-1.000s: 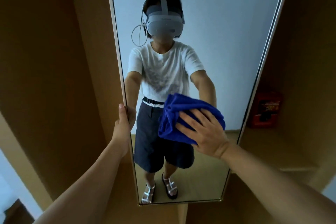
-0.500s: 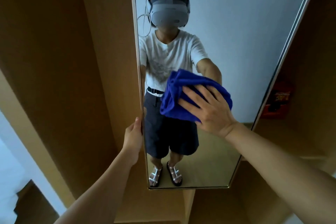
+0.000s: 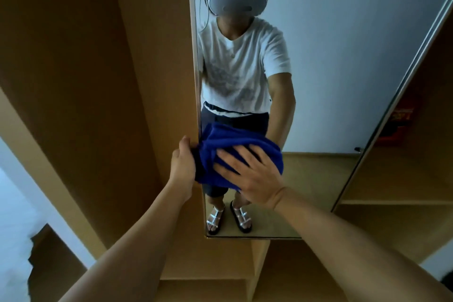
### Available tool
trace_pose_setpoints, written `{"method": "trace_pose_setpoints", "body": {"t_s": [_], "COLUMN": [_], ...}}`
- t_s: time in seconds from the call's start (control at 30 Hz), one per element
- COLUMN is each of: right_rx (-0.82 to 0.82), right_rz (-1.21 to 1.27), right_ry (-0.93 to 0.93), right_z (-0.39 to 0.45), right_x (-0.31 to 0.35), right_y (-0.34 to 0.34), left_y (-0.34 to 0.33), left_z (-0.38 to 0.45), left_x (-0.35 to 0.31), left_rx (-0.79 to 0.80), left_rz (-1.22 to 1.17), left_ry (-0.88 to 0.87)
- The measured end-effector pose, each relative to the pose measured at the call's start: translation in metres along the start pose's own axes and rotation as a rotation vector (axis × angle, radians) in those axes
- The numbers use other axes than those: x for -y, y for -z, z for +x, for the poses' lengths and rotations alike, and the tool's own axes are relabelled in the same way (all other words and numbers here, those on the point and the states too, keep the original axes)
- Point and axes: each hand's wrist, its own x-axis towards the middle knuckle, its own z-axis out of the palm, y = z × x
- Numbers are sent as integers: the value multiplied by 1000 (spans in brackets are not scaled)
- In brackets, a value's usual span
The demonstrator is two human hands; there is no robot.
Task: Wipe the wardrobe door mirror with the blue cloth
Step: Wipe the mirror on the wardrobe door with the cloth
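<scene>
The wardrobe door mirror [image 3: 331,68] stands tall in front of me and reflects a person in a headset. A bunched blue cloth [image 3: 228,140] lies against the glass low down at the mirror's left edge. My right hand [image 3: 252,176] presses on the cloth with its fingers spread flat. My left hand [image 3: 181,167] grips the left edge of the door just beside the cloth, thumb on the front; its fingers are hidden behind the edge and the cloth.
Brown wardrobe panels [image 3: 98,81] rise on the left. To the right of the door, open shelves [image 3: 392,201] hold a red box [image 3: 394,127]. Something white [image 3: 12,228] lies at lower left. The mirror's bottom edge [image 3: 252,237] ends above a lower shelf.
My right hand has slid the cloth down and left, from the mirror's middle to its left edge next to my left hand. My left hand has kept its hold on the door edge.
</scene>
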Motion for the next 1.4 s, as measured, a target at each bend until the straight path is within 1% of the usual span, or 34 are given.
{"method": "trace_pose_setpoints", "body": {"t_s": [0.07,0.23,0.33,0.43,0.53,0.67,0.73,0.8,1.07,1.23,1.33,1.4], "right_rx": [70,126,185,255,290,376,414,426,443,533,543,530], "right_rz": [3,31,30,23,32,35,40,50,51,32,21,28], "right_ry": [43,75,130,167,172,250,258,254,290,354,417,400], "right_z": [-19,-51,-77,-99,-118,-147,-158,-164,-191,-226,-235,-230], "right_x": [13,49,75,97,115,132,135,136,121,81,49,30], "right_y": [-12,-35,-53,-71,-86,-96,-99,-100,-97,-79,-62,-49], "left_y": [-3,-12,-13,-14,-17,-21,-21,-22,-18,-19,-22,-25], "left_z": [-2,-9,-6,-2,1,6,8,10,9,7,4,-1], "left_x": [1,10,14,15,18,20,21,21,18,22,21,19], "left_rx": [-25,-122,-145,-161,-203,-248,-271,-284,-239,-260,-300,-346], "left_rz": [30,131,211,250,245,243,248,258,236,228,237,244], "left_ry": [-29,-292,-393,-437,-484,-519,-533,-542,-518,-518,-511,-503]}}
